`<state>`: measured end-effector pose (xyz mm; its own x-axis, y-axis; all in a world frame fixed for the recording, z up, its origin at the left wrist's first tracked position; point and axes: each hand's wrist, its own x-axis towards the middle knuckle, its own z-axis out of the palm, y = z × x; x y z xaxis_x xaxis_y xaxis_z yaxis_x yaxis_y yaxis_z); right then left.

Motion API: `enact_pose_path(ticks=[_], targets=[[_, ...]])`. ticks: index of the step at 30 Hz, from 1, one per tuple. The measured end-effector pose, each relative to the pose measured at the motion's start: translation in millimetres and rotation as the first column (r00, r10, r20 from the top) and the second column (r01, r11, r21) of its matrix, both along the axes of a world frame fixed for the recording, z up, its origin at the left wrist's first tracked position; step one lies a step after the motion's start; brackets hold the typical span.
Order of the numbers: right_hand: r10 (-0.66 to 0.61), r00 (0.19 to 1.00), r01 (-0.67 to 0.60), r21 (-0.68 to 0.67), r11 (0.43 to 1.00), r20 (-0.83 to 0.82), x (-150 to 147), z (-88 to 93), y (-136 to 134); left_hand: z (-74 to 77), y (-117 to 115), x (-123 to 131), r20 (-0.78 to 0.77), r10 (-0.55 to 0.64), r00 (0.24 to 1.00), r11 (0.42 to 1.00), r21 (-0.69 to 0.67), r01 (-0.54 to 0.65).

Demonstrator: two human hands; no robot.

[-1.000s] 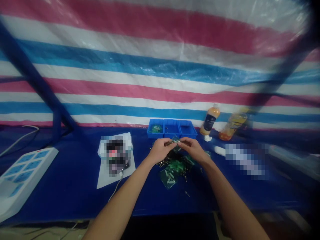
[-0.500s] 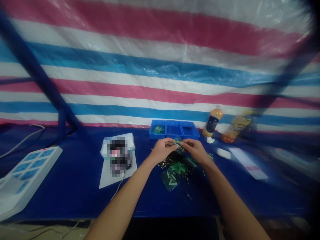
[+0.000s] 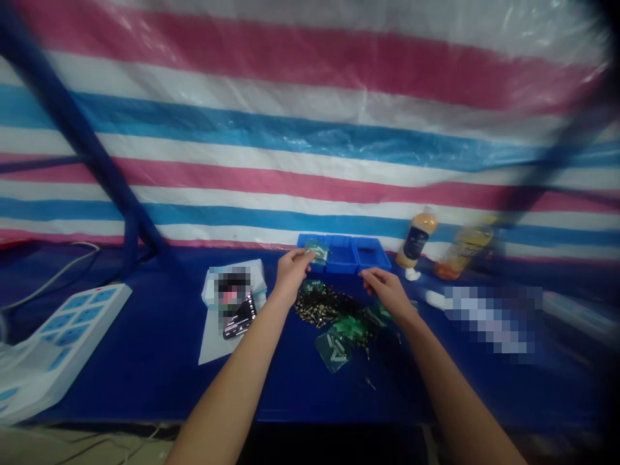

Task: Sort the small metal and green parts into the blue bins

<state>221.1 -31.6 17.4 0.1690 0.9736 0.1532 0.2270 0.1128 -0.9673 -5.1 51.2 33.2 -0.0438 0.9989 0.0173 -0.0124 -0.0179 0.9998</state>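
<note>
The left hand (image 3: 290,274) reaches forward over the desk, and its fingertips (image 3: 306,256) are at the left compartment of a blue plastic tray with three compartments (image 3: 341,254). Its grip is half closed just beside a small clear packet with green parts (image 3: 316,250), which lies at that compartment, but I cannot tell if the fingers have hold of it. The right hand (image 3: 385,290) is more open, with the fingers spread a little and pointing down. Its grip holds nothing that I can see, and it is just in front of the right compartment.

Between the two hands and below them lies a heap of small brass metal pieces (image 3: 317,305). Next to this heap are green plastic packets (image 3: 349,326), and one clear packet with pale parts (image 3: 332,352) is nearest to the front. One loose metal pin (image 3: 371,384) lies apart on the dark blue desk cover (image 3: 145,381).

On the left there is a white power strip (image 3: 58,339) and a white paper sheet (image 3: 210,342) under a blurred object (image 3: 232,297). Behind on the right stand an orange-capped bottle with pale orange liquid (image 3: 416,240) and a yellow plastic bottle (image 3: 465,250). A striped pink, white and blue tarpaulin (image 3: 310,155) hangs behind the desk.
</note>
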Motion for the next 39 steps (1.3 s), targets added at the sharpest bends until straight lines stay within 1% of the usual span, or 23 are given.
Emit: enact_pose_path(ticks=[2, 3, 4, 5, 7, 9, 11, 13, 14, 16, 18, 20, 23, 25, 28, 31, 34, 35, 36, 38, 39], targets=[[0.019, 1.000, -0.019, -0.004, 1.000, 0.008, -0.8, -0.9, 0.0, 1.2, 11.9, -5.9, -0.046, 0.127, 0.991, 0.991, 0.039, -0.125], [0.033, 0.999, -0.033, -0.009, 0.999, 0.011, -1.0, -1.6, 0.2, 1.6, 16.1, -9.0, -0.093, 0.161, 0.982, 0.985, 0.080, -0.154], [0.052, 0.999, -0.052, -0.017, 0.999, 0.016, -1.2, -2.2, 0.3, 1.9, 18.7, -12.0, -0.161, 0.176, 0.971, 0.981, 0.110, -0.160], [0.071, 0.997, -0.071, -0.024, 0.997, 0.022, -1.4, -2.6, 0.3, 2.1, 19.6, -14.9, -0.240, 0.171, 0.956, 0.981, 0.133, -0.142], [0.100, 0.994, -0.098, -0.033, 0.995, 0.041, -1.7, -2.6, -0.2, 2.9, 16.4, -19.2, -0.412, 0.143, 0.900, 0.982, 0.174, -0.077], [0.106, 0.992, -0.105, -0.026, 0.994, 0.065, -1.3, -1.2, -1.2, 4.2, 8.3, -20.4, -0.582, 0.167, 0.796, 0.973, 0.228, -0.037], [0.085, 0.993, -0.084, -0.008, 0.996, 0.086, 0.9, 1.0, -2.3, 4.8, -1.1, -18.5, -0.715, 0.248, 0.653, 0.947, 0.322, -0.007], [0.043, 0.995, -0.044, 0.012, 0.999, 0.094, 5.1, 3.1, -3.1, 3.6, -8.1, -14.7, -0.797, 0.299, 0.525, 0.911, 0.401, 0.091], [0.019, 0.996, -0.021, 0.021, 1.000, 0.093, 7.7, 3.9, -3.1, 2.3, -10.1, -12.9, -0.822, 0.313, 0.477, 0.896, 0.422, 0.140], [-0.023, 0.996, 0.020, 0.030, 0.999, 0.086, 12.7, 4.5, -2.7, -1.2, -11.0, -9.9, -0.849, 0.326, 0.417, 0.871, 0.441, 0.216], [-0.049, 0.996, 0.046, 0.032, 0.998, 0.081, 16.4, 4.4, -1.9, -4.8, -8.9, -8.4, -0.861, 0.327, 0.390, 0.858, 0.443, 0.260], [-0.059, 0.996, 0.057, 0.029, 0.998, 0.072, 18.1, 4.1, -1.2, -7.3, -5.7, -8.0, -0.868, 0.325, 0.376, 0.854, 0.440, 0.278], [-0.059, 0.997, 0.058, 0.026, 0.998, 0.052, 18.1, 4.5, -0.9, -7.2, -1.3, -8.3, -0.875, 0.319, 0.365, 0.867, 0.424, 0.261], [-0.059, 0.997, 0.057, 0.029, 0.998, 0.047, 17.8, 5.5, -1.2, -3.9, 0.7, -8.5, -0.876, 0.316, 0.365, 0.873, 0.419, 0.249], [-0.054, 0.998, 0.053, 0.036, 0.998, 0.043, 17.9, 7.2, -1.9, 7.1, 2.4, -7.1, -0.856, 0.328, 0.401, 0.861, 0.445, 0.246], [-0.048, 0.998, 0.047, 0.038, 0.998, 0.036, 17.8, 7.4, -2.2, 23.4, 4.8, -2.8, -0.796, 0.396, 0.458, 0.822, 0.530, 0.209], [-0.047, 0.998, 0.045, 0.030, 0.999, 0.043, 16.7, 6.7, -2.1, 35.8, 8.5, -0.9, -0.768, 0.431, 0.474, 0.796, 0.571, 0.200], [-0.049, 0.998, 0.047, 0.027, 0.999, 0.049, 16.2, 6.9, -2.2, 37.5, 9.4, -2.1, -0.782, 0.420, 0.460, 0.805, 0.555, 0.208], [-0.049, 0.997, 0.048, 0.026, 0.999, 0.059, 15.8, 7.4, -2.5, 37.6, 9.9, -4.4, -0.814, 0.387, 0.432, 0.829, 0.513, 0.224], [-0.056, 0.994, 0.053, 0.036, 0.998, 0.090, 16.0, 9.5, -3.4, 34.8, 9.2, -11.6, -0.891, 0.272, 0.363, 0.890, 0.376, 0.256], [-0.070, 0.991, 0.065, 0.045, 0.997, 0.117, 17.0, 10.8, -4.1, 32.5, 8.1, -15.7, -0.914, 0.212, 0.344, 0.913, 0.312, 0.265]])
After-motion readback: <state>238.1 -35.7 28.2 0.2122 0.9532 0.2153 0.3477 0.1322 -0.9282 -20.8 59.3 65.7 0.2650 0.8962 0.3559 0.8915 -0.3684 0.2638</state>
